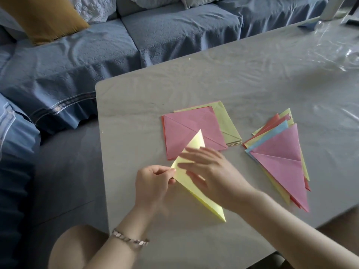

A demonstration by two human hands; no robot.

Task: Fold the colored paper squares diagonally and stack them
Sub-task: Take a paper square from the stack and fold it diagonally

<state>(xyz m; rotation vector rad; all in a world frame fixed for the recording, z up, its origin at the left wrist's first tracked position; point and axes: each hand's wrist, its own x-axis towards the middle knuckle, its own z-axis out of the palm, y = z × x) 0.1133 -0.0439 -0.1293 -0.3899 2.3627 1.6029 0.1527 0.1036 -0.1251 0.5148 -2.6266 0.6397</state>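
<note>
Pressing yellow paper [184, 178] flat under straight fingers of right hand [213, 175], likely sharpening the crease; pinching its corner in left hand [153, 183] to keep edges matched. Beyond fingertips, pink squares [192, 131]; rightward, folded triangles [279, 162].

Home living room: blue-covered sofa [136, 41], cushions [48, 18], low table [252, 84].

Soft, even daylight, brightest at far right, throwing white glare off the glossy table [330, 45]. Only faint shadows. Slight motion blur on the right grip [211, 171]. Wide-angle bowing toward edges; left side dimmer.
</note>
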